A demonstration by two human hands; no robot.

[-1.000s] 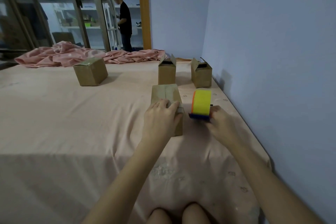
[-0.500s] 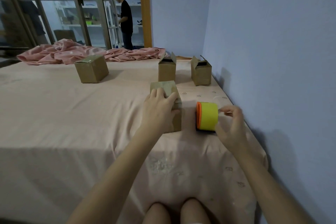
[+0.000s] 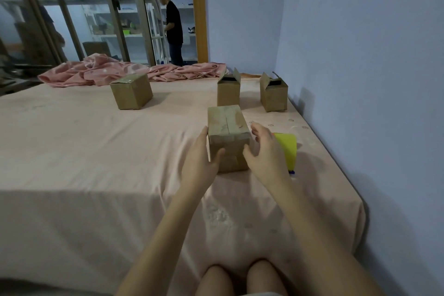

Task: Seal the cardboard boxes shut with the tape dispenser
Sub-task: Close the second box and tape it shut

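Note:
A small cardboard box [image 3: 227, 127] with its top flaps folded down stands on the bed in front of me. My left hand [image 3: 198, 163] holds its left side, fingers flat along the wall and thumb bent round onto the front face. My right hand [image 3: 266, 154] is at the box's right side with fingers spread and loose; only the thumb touches the front right edge. The tape dispenser [image 3: 288, 151], with its yellow roll, lies on the sheet just behind my right hand, held by neither hand.
Two cardboard boxes with raised flaps, the left one [image 3: 228, 94] and the right one [image 3: 274, 96], stand at the back by the blue wall [image 3: 360, 79]. A closed box [image 3: 131, 91] sits far left. A pink blanket [image 3: 120, 72] lies along the far edge. A person [image 3: 173, 26] stands beyond the doorway.
My right hand let go of the tape dispenser, which now lies on the bed, and came over to the box's right side. My left hand slid from the box top to its left side.

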